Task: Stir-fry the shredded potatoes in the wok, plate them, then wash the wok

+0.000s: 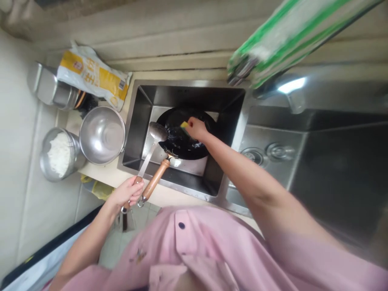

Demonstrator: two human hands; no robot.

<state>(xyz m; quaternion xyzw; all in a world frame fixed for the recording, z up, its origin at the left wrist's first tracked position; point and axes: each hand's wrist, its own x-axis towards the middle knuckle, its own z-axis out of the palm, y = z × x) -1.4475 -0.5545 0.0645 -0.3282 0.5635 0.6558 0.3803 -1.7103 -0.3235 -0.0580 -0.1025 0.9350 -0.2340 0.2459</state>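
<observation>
My left hand (pixel 129 191) is closed round the wooden handle of a metal ladle (pixel 149 157), whose dark bowl hangs by the left rim of a wok. That black wok (pixel 189 147) lies in the left sink basin (pixel 178 92), its wooden handle (pixel 157 180) sticking out over the front edge beside my left hand. Over the wok, my right hand (pixel 195 128) pinches a small yellow-and-green sponge (pixel 184 125). Wet glints show on the wok's black surface below the sponge.
Left of the sink stand a steel bowl (pixel 103 135), a pot (pixel 60 155) with white contents, and a yellow-and-white bag (pixel 93 76). A second basin (pixel 273 133) with drains lies to the right. A green-striped cloth (pixel 281 38) hangs at upper right, above the faucet (pixel 295 99).
</observation>
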